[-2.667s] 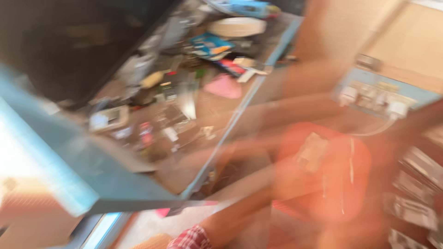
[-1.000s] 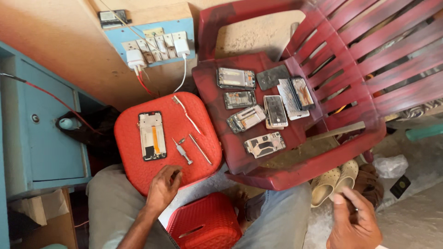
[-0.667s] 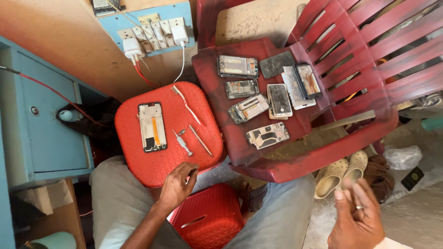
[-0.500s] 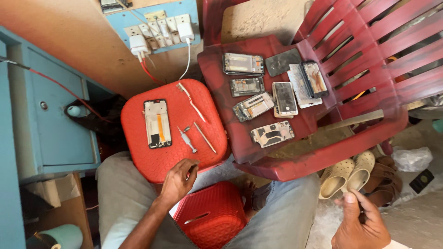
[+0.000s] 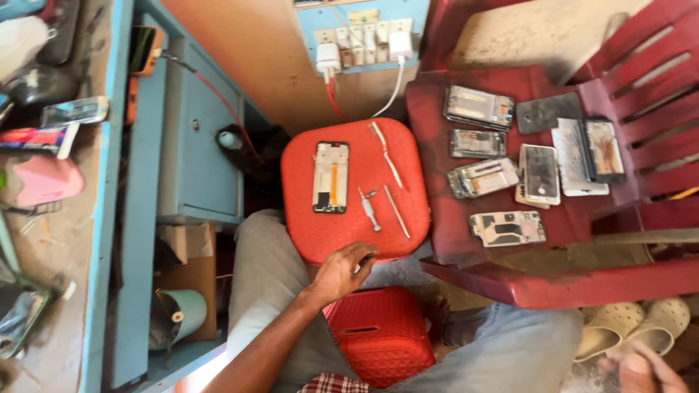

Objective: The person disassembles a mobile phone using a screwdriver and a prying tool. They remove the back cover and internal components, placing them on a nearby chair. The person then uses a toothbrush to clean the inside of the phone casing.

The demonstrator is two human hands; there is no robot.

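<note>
My left hand (image 5: 341,271) rests on the near edge of a red plastic stool (image 5: 349,240), fingers loosely bent with nothing in them. On the stool lie an opened phone frame (image 5: 331,177), a toothbrush (image 5: 386,154), a small screwdriver (image 5: 370,209) and a thin metal tool (image 5: 397,212). Only part of my right hand (image 5: 641,370) shows at the bottom right corner, near the floor; its grip is hidden. A dark red plastic chair (image 5: 502,269) to the right carries several phone bodies and back covers (image 5: 539,173).
A second red stool (image 5: 382,336) stands between my knees. Pale sandals (image 5: 633,327) lie under the chair. A blue socket board (image 5: 364,29) with chargers hangs on the wall. At left is a blue workbench (image 5: 124,218) cluttered with parts, and a pale green cup (image 5: 182,314).
The view has swung left, bringing the workbench top into sight. My left hand stays at the stool's near edge; my right hand has dropped almost out of frame.
</note>
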